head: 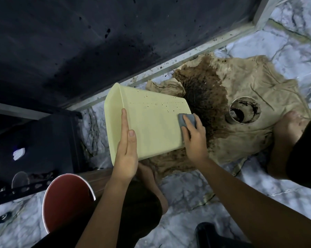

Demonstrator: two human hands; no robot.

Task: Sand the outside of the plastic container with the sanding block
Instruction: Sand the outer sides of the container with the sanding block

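Observation:
A pale yellow plastic container [151,120] lies tilted on its side over a stained cloth, its flat outer wall facing me, with small dark specks near its upper edge. My left hand [127,153] grips its near left rim, thumb on the outer wall. My right hand [194,138] presses a grey sanding block [187,119] against the wall's right edge, fingers on top of the block, which is partly hidden beneath them.
A beige cloth [249,90] with a large dark stain covers the marble-patterned floor. On it stands a small round tin [244,110] with dark residue. A red stool [67,201] is at lower left, a dark wall [79,42] behind. My bare feet rest on the cloth.

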